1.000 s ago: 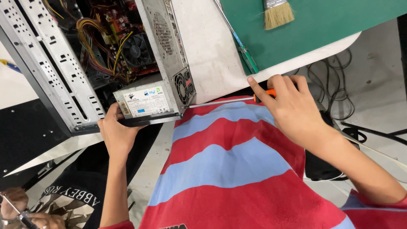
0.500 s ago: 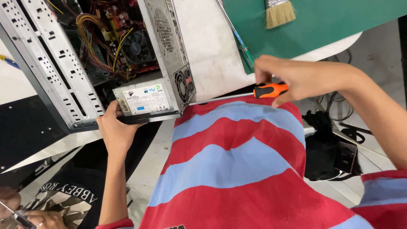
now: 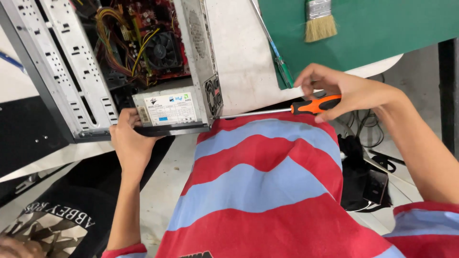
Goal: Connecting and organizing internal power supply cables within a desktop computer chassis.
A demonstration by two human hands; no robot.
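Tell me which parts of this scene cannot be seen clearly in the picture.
All in the head view:
- Screwdriver: its tip meets the rear panel of the computer case; the screw is too small to see.
- Left hand: its fingertips are hidden under the power supply.
- Right hand: the palm side is hidden behind the orange handle.
- Brush: the handle is cut off by the top edge.

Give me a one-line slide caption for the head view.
Right hand drives an orange-handled screwdriver into the open PC case's rear corner; left hand steadies the power supply.
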